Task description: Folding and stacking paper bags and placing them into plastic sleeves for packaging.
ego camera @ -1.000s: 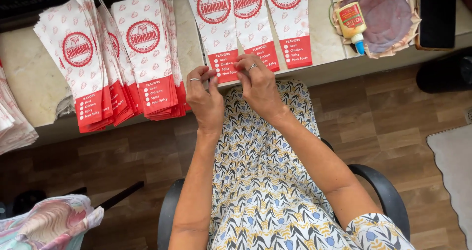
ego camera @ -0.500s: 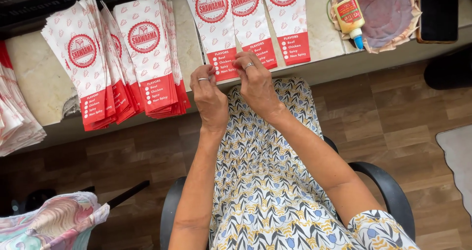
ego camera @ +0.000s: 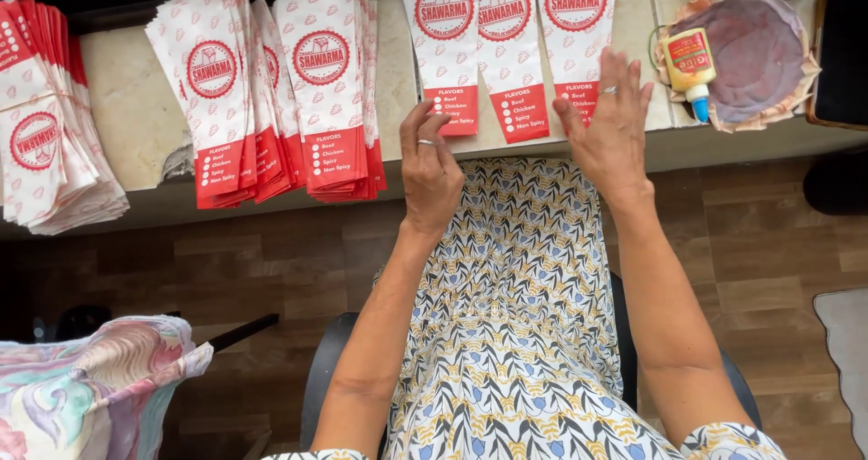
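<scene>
Seated at tabletop (ego camera: 136,89). Three red-and-white paper sleeves (ego camera: 506,44) lie side by side at 12 o'clock, red ends toward the edge. Left hand (ego camera: 432,166) loosely curled, fingertips on the leftmost sleeve's red end, holding nothing. Right hand (ego camera: 610,121) spread flat, pressing the rightmost end. Judgement: press evenly along each red flap, keeping the edges square. Glue bottle (ego camera: 690,67) at 2 o'clock; finished stack (ego camera: 271,89) at 10.
</scene>
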